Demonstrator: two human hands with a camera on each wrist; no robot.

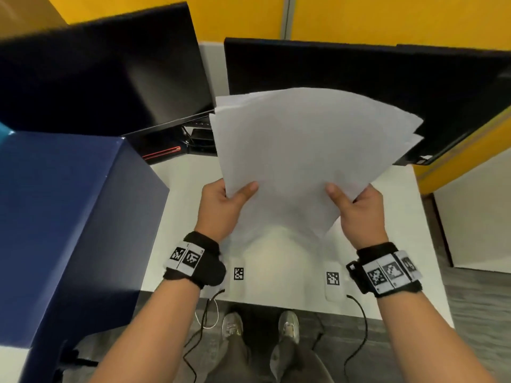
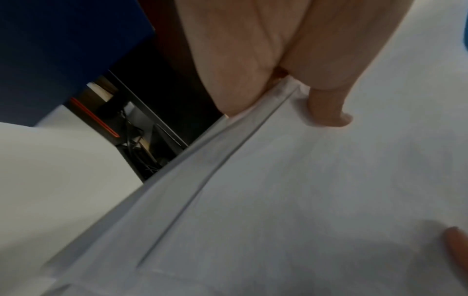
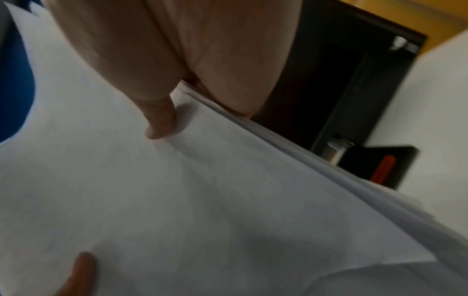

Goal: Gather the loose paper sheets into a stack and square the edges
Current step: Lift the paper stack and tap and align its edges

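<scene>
A bundle of white paper sheets point(image 1: 301, 150) is held up above the white desk point(image 1: 188, 189), fanned out so the far corners do not line up. My left hand point(image 1: 221, 208) grips the bundle's left edge with the thumb on top. My right hand point(image 1: 359, 211) grips the right edge the same way. In the left wrist view the thumb point(image 2: 329, 108) presses on the sheets point(image 2: 278, 200), whose offset edges show. The right wrist view has the thumb point(image 3: 159, 120) pressing the sheets point(image 3: 177, 200), with the layered edges running down to the right. The fingers under the paper are hidden.
Two dark monitors point(image 1: 105, 78) point(image 1: 359, 67) stand at the back of the desk. A large dark blue box point(image 1: 69, 217) sits at the left. Two white marker tags point(image 1: 238, 273) point(image 1: 332, 278) lie near the front edge. A yellow partition point(image 1: 387, 17) is behind.
</scene>
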